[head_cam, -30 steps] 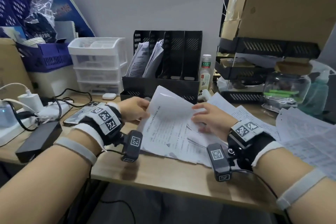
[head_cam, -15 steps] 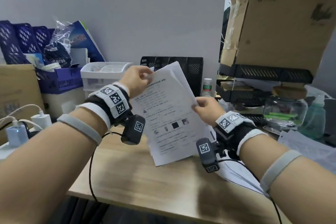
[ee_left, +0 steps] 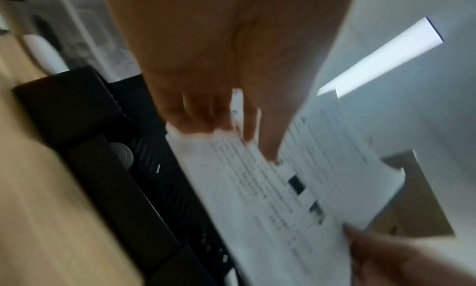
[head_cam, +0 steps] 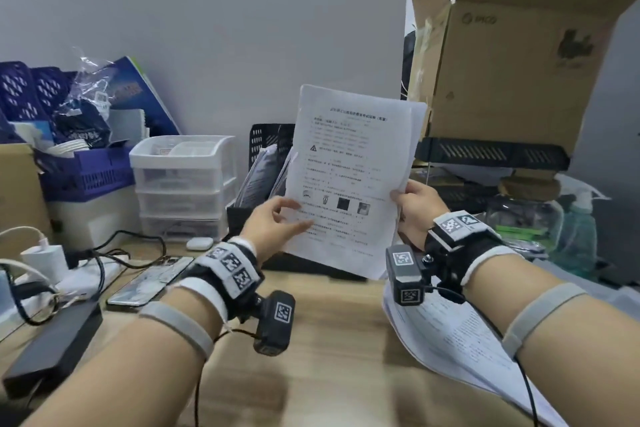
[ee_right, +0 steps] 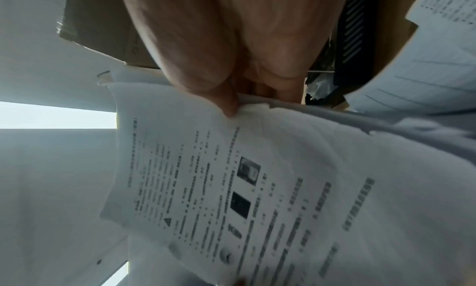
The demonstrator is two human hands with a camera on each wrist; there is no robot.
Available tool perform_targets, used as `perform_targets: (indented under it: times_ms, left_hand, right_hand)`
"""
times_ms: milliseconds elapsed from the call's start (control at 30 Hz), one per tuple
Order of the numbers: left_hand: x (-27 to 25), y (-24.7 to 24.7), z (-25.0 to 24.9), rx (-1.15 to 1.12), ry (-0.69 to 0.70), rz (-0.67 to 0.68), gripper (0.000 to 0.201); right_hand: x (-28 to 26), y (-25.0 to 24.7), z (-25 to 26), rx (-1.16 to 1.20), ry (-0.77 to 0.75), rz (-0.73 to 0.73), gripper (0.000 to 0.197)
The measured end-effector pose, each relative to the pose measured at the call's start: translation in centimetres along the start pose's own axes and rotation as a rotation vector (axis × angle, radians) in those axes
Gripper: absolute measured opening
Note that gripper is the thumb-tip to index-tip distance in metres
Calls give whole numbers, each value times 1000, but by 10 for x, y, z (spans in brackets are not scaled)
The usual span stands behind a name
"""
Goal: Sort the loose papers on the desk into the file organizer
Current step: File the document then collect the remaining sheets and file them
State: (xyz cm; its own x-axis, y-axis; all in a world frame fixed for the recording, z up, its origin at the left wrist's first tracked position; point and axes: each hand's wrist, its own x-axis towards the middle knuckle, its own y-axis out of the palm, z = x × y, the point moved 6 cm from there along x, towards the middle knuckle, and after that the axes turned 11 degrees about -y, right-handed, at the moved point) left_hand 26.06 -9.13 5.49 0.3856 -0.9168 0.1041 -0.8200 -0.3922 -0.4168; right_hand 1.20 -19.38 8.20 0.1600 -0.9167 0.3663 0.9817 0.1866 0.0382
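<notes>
A thin sheaf of printed papers stands upright in the air in front of the black file organizer. My right hand pinches its right edge, thumb on the printed face. My left hand holds the lower left edge, thumb on the front and fingers behind; that view is blurred. The organizer has papers leaning in its left slots; the held sheaf hides the rest. More loose papers lie on the desk under my right wrist.
Left of the organizer stand a white drawer unit, an earbud case, a phone, cables and a black adapter. At the right are a cardboard box on a black tray rack, a glass jar and a bottle.
The sheaf came up off the desk and now stands upright and higher. My left hand slid from its top edge down to the lower left edge. My right hand kept its pinch.
</notes>
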Motion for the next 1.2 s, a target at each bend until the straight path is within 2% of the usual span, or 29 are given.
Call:
perform_targets:
  times_ms: [67,133,200,267,300,367,467,500,533,600,667,733,767,833,900,967,1033,1200]
  left_hand:
    - [8,-6,-1,56,36,-181,73]
    - [7,-8,-10,8,44,-220,82]
    - [4,-2,-15,-162,44,-52,70]
    - [-2,8,-15,-352,4,167,47]
    - [-6,11,-13,-408,-19,233,38]
    - [-10,15,-10,-427,-36,246,29]
    - [0,11,-9,-258,31,51,14]
    - [5,8,-10,-198,42,-34,17]
    - [9,4,-12,-144,48,-117,22]
    - [9,1,-22,-43,82,-246,28]
    - [0,8,-42,126,189,-328,32]
    - [-14,23,-61,302,332,-380,34]
    - [-18,30,-67,352,386,-386,38]
    - [-11,41,-69,361,417,-357,50]
    - [7,50,-61,191,390,-219,65]
    - [22,55,-52,25,353,-55,88]
    - [36,54,-41,13,276,36,97]
    - [78,39,-17,274,175,18,98]
  right_hand:
    - [1,1,4,32,-15,29,33]
    - [5,-1,7,65,-19,51,32]
    - [12,-2,6,77,-11,61,30]
    - [18,-1,5,66,0,71,28]
    - [21,1,5,40,8,76,27]
    - [26,5,9,-84,-11,54,28]
    - [26,3,35,-473,-108,-93,54]
    - [22,7,49,-543,-137,-105,60]
    - [18,15,58,-543,-145,-38,65]
    - [4,43,74,-385,-81,214,74]
    - [-8,67,90,-297,-21,385,82]
    - [-8,80,103,-290,4,410,75]
    - [-4,82,108,-274,18,369,68]
    - [8,81,117,-217,8,263,43]
    - [24,77,121,-261,-23,180,29]
    - [39,76,125,-280,-77,150,37]
    - [54,77,126,-290,-131,144,44]
    - [85,90,116,-325,-148,164,44]
